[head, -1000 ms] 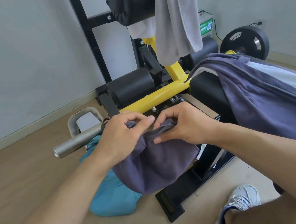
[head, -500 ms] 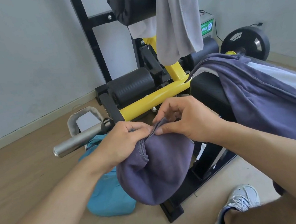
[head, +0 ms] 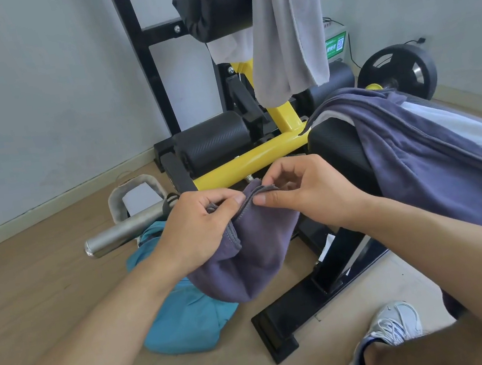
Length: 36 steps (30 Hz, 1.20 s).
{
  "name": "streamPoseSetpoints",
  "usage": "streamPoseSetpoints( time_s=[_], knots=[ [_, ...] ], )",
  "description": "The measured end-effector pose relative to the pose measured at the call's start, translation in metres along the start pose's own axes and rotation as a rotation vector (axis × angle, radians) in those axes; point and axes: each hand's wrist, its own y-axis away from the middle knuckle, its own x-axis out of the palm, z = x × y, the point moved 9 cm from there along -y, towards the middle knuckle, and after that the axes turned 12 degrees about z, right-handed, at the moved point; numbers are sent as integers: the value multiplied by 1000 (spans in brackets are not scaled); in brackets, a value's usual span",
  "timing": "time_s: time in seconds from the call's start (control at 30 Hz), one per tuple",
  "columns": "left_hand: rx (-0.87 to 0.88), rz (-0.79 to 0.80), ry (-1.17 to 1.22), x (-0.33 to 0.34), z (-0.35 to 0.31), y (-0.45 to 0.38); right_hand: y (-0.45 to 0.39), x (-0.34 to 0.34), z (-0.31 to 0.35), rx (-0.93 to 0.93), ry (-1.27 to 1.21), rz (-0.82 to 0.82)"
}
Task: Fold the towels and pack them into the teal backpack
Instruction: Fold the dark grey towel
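A small purple towel [head: 253, 255] hangs folded in the air at the centre of the view. My left hand [head: 199, 226] grips its left top edge, and my right hand [head: 306, 191] pinches the right top edge between thumb and forefinger. Directly below on the floor lies the teal backpack [head: 185, 318], partly hidden by the towel and my left arm. A larger purple towel [head: 437, 165] drapes over the black bench pad on the right, with white cloth [head: 470, 132] beneath it. A grey towel [head: 285, 28] hangs from the roller pad above.
A black and yellow gym machine frame [head: 249, 165] stands right behind the hands, its black foot [head: 314, 302] reaching toward me. A steel bar end [head: 122, 231] pokes left above the backpack. A weight plate [head: 398, 71] is at back right. My shoes [head: 393, 328] rest on the wood floor.
Both hands have lifted the small purple towel slightly and brought its top edges together, so the cloth hangs folded in a tighter pouch over the backpack.
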Motion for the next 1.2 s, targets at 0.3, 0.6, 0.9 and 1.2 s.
streamPoseSetpoints(
  time_s=[0.3, 0.6, 0.9, 1.2],
  knots=[
    [-34, 12, 96, 4, 3, 0, 0, 0, -2, 2, -64, -13],
    [-102, -114, 141, -2, 14, -1, 1, 0, -5, 35, -82, 12],
    [-86, -103, 92, -2, 12, 0, 4, 5, -8, 75, -168, 28],
    [-27, 0, 60, 3, 8, -1, 3, 5, -10, 73, -257, 49]
  ],
)
